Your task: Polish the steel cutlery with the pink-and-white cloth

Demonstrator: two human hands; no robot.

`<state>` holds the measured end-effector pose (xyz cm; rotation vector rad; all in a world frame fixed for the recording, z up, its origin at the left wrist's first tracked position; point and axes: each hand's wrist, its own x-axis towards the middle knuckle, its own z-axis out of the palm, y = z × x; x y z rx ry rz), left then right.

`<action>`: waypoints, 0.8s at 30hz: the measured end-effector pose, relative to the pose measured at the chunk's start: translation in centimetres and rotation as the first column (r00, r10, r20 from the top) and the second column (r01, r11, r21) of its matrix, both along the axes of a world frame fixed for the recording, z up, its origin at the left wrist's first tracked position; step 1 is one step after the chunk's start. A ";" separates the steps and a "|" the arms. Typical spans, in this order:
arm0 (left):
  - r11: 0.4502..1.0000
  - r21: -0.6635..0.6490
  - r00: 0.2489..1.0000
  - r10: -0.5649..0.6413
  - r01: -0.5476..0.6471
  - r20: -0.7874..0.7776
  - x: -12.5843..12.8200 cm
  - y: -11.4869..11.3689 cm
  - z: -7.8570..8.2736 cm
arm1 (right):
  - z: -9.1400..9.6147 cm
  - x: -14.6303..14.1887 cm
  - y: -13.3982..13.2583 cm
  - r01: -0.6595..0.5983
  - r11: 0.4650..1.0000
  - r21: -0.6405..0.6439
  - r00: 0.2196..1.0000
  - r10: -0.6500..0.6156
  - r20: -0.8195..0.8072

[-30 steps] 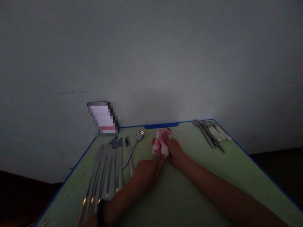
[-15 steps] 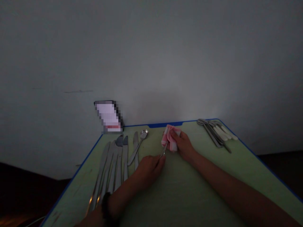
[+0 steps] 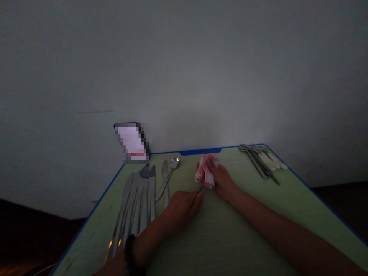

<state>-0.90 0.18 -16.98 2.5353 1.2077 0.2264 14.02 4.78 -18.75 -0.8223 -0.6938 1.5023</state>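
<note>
My left hand (image 3: 184, 211) is closed around the handle of a thin piece of metal cutlery (image 3: 200, 187). The far end of that piece is hidden inside a pink and white cloth (image 3: 209, 172), so its kind does not show. Pinched around the cloth, my right hand (image 3: 222, 179) has its thumb on top. Left of my hands lie a spoon (image 3: 174, 164) and a table knife (image 3: 165, 172), the spoon's handle slanting toward the knives beside it. My left forearm hides the lower part of some knives.
Several knives (image 3: 126, 195) lie in a row on the left of the green table (image 3: 230, 237). At the back right is a pile of spoons (image 3: 254, 159) beside white-handled cutlery (image 3: 268, 161). A blurred phone (image 3: 132, 141) leans against the wall (image 3: 201, 76).
The cloth and my right hand have shifted slightly toward me. My left hand has moved a little to the right, and less of the metal handle shows between them.
</note>
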 end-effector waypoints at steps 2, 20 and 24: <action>1.000 0.011 1.000 0.004 -0.004 -0.013 0.0 0.0 -0.1 | 0.0 0.3 0.0 -0.079 0.997 -0.018 0.996 0.079 -0.029; 0.989 -0.139 0.991 0.060 -0.043 0.121 -0.2 -0.1 0.5 | -0.2 0.9 0.6 -0.249 0.967 -0.058 0.962 0.240 -0.132; 0.977 -0.209 0.980 0.079 -0.040 0.182 -0.3 -0.1 0.8 | -0.1 0.7 1.1 -0.218 0.974 -0.062 0.948 0.197 -0.249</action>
